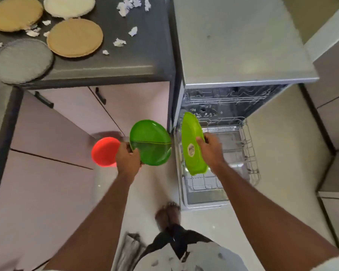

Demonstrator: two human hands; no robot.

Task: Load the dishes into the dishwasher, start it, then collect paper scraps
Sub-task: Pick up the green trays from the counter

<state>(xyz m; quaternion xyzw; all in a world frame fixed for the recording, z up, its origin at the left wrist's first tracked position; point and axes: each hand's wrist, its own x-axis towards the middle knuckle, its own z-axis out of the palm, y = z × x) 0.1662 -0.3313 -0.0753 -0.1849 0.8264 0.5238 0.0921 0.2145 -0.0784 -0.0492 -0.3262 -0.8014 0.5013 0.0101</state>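
My right hand (210, 148) grips a light green plate (192, 141) by its rim, on edge, over the left side of the pulled-out lower rack (249, 145) of the open dishwasher (233, 98). My left hand (128, 157) holds a dark green plate (151, 142) and a red plate (105, 151) together, left of the dishwasher and above the floor. White paper scraps (133, 4) lie scattered on the dark counter (110, 63) at the upper left.
Four round mats, two tan (74, 37), one white (69, 5) and one grey (22, 59), lie on the counter. Pink cabinet doors (53, 133) stand below it. The dishwasher's grey top (239, 36) adjoins the counter. More cabinets (333, 114) line the right. My feet (167, 214) stand on a pale floor.
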